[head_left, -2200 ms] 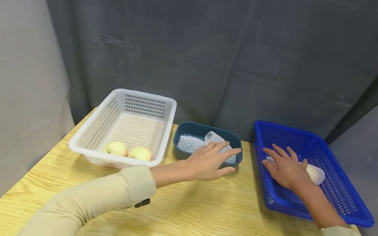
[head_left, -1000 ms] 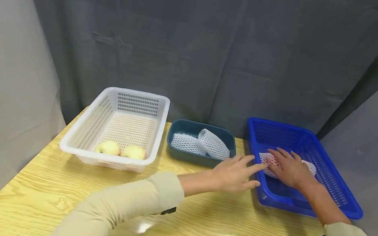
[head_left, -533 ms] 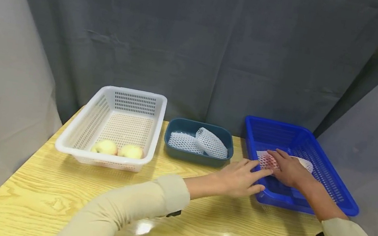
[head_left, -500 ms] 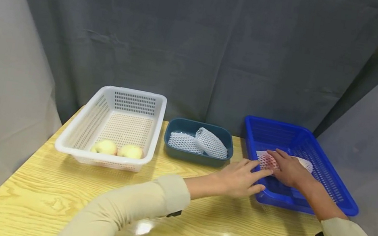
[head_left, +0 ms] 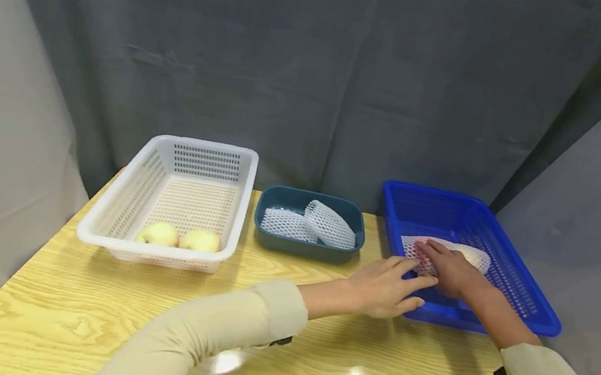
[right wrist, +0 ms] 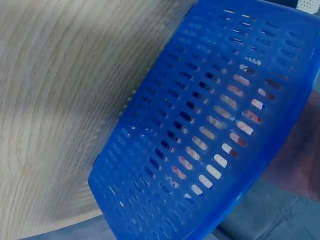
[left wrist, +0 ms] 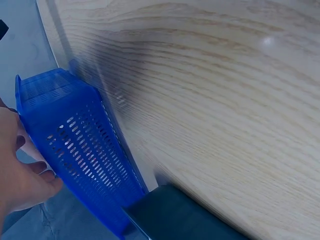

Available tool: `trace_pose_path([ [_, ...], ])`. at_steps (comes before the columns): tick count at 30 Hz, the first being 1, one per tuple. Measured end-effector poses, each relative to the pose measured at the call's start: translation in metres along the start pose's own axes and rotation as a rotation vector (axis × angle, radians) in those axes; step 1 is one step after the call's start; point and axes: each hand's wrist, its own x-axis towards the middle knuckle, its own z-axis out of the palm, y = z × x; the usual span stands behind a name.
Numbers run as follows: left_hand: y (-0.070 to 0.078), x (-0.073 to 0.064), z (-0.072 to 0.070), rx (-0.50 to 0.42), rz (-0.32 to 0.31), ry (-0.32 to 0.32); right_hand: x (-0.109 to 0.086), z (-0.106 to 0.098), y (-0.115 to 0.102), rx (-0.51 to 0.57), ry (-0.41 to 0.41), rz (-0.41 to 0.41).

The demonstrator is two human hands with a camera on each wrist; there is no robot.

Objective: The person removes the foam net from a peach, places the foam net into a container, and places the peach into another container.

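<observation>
In the head view, my right hand [head_left: 453, 272] is inside the blue basket [head_left: 523, 260], its fingers bent over a reddish apple in a white foam net [head_left: 414, 248]. Its thumb is hidden. A second, paler fruit in a foam net [head_left: 473, 257] lies just right of those fingers. My left hand [head_left: 381, 287] is at the basket's near left edge, fingers loosely bent and spread over the rim, fingertips close to the reddish apple's net. The left wrist view shows the left hand [left wrist: 22, 170] at the blue rim, with nothing visible in its grasp.
A dark teal tray [head_left: 305, 250] with empty white foam nets [head_left: 330, 224] stands between the baskets. On the left, a white basket [head_left: 151, 249] contains two pale apples [head_left: 201, 240]. Grey curtains [head_left: 249, 63] enclose the wooden table [head_left: 101, 313] at back and sides.
My left hand has moved right from above the teal tray to the blue basket's rim. The right hand has settled onto the reddish netted apple, fingers more bent. The view has shifted slightly.
</observation>
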Motion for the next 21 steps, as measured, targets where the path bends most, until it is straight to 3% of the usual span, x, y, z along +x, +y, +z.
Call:
trace_pose_path([
  [6, -0.001, 0.007, 0.005, 0.086, 0.097, 0.020, -0.001, -0.004, -0.001, -0.006, 0.023, 0.013],
  [10, -0.004, 0.012, 0.008, 0.103, 0.158, -0.013, 0.000, -0.004, -0.001, 0.009, 0.007, 0.030],
  [14, -0.006, 0.013, 0.010, 0.050, 0.169, -0.052, 0.002, -0.001, 0.001, 0.002, 0.017, 0.047],
  [21, -0.006, 0.014, 0.013, 0.022, 0.178, -0.065, 0.003, 0.001, 0.004, -0.068, 0.094, 0.049],
])
